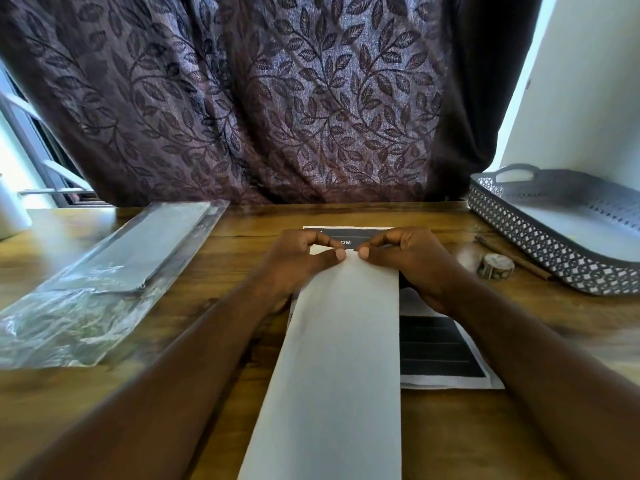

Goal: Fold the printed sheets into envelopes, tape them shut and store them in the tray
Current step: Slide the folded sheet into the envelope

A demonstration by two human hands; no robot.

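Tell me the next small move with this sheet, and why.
Likely press the pinched far edge flat and slide the thumbs outward. Left hand and right hand both pinch the white sheet at mid-edge, at the dark printed band; the tape roll lies untouched.

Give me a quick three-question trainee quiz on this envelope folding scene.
1. True or false: the tape roll lies inside the tray.
2. Of the left hand and the right hand, which pinches the far edge of the folded sheet? A left only; B right only; C both.
3. Fill in: the plastic sleeve lies on the person's ____ side.
Key: 1 false, it lies beside the tray; 2 C; 3 left.
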